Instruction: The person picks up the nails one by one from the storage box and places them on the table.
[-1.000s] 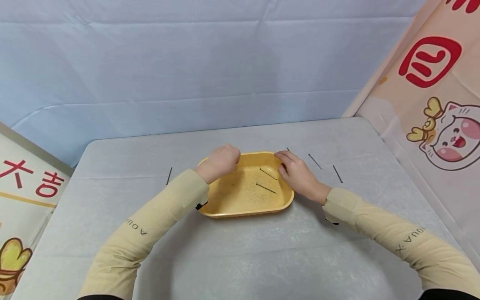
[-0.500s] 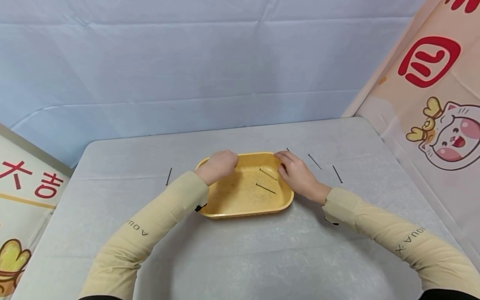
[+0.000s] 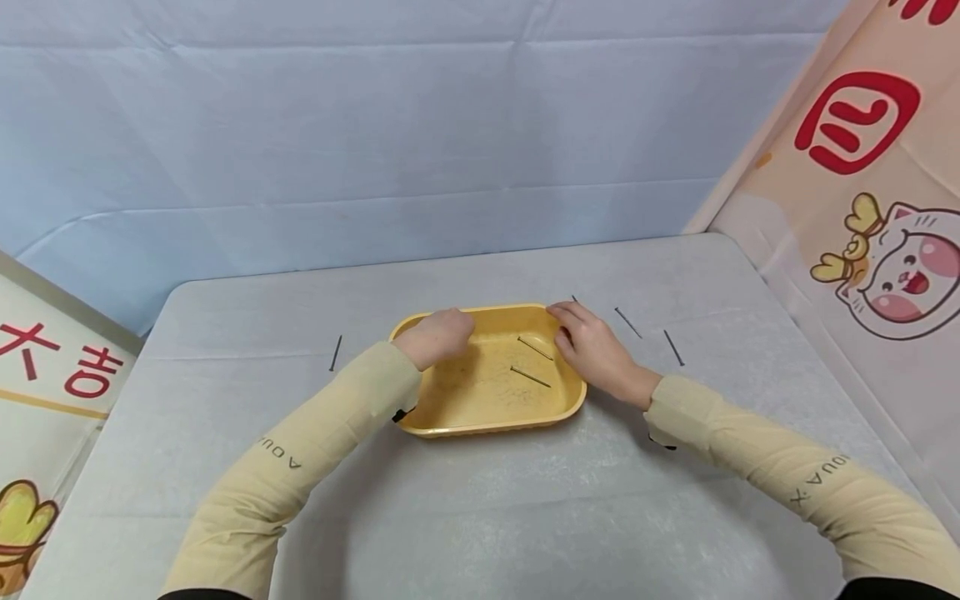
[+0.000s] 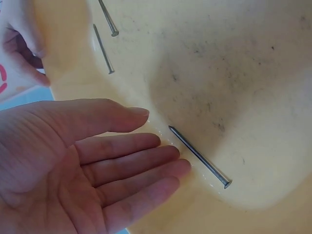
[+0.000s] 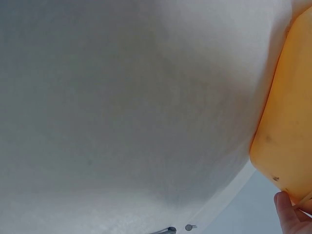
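A yellow plastic tray [image 3: 480, 430] stands on the table, with two nails lying in its right half: a rear nail [image 3: 536, 347] and a front nail [image 3: 530, 377]. My left hand [image 3: 437, 336] is over the tray's far left part. In the left wrist view, its fingers are nearly straight and hold nothing; a third nail [image 4: 200, 157] lies on the tray floor just off the fingertips, hidden from the head view. At the far right corner, my right hand [image 3: 596, 350] grips the tray's rim, and its thumb [image 5: 285, 209] shows against the wall in the right wrist view.
Loose nails lie on the grey tablecloth [image 3: 480, 517]: one nail [image 3: 336, 352] left of the tray, and to the right a nail [image 3: 628, 322], another nail [image 3: 674, 347] and a partly hidden nail [image 3: 575, 298]. A pale cloth wall [image 3: 375, 142] rises behind the table.
My left hand has moved lower and slightly nearer, from above the far rim down into the tray. My right hand stays at the rim.
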A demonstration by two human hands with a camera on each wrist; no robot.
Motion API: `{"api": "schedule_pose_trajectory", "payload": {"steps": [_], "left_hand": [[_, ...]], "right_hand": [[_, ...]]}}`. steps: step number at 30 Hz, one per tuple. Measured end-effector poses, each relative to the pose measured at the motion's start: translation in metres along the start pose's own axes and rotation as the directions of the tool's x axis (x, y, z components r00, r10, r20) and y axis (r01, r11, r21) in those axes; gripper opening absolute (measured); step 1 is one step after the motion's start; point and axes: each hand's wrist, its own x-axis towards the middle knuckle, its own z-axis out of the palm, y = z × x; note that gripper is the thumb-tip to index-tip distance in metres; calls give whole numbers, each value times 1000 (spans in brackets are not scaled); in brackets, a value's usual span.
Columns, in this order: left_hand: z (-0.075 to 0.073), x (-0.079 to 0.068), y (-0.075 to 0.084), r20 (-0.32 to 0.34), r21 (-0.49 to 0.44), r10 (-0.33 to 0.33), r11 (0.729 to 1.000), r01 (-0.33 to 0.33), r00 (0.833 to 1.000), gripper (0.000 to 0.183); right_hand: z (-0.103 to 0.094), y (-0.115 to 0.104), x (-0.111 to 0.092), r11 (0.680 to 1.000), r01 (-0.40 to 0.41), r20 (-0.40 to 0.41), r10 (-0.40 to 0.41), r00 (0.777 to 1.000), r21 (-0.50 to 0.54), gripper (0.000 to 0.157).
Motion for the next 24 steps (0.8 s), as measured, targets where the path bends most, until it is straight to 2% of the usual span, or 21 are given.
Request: {"api": "schedule_pose_trajectory", "payload": {"steps": [7, 15, 21, 24], "left_hand": [[-1, 0, 0, 49, 1, -15, 1000, 15, 999, 21], [0, 1, 2, 45, -11, -1, 1000, 2, 999, 25], [6, 7, 6, 15, 117, 18, 993, -20, 1000, 27], [8, 12, 9, 16, 175, 7, 985, -10, 1000, 27]], "right_hand": [[-1, 0, 0, 1000, -1, 3, 1, 1000, -3, 34], [0, 0, 1, 1000, 3, -1, -3, 1000, -1, 34], [-1, -1, 0, 1000, 10, -10, -10, 1000, -6, 33], [-1, -1, 0, 1000, 13, -13, -13, 1000, -7, 33]]}}
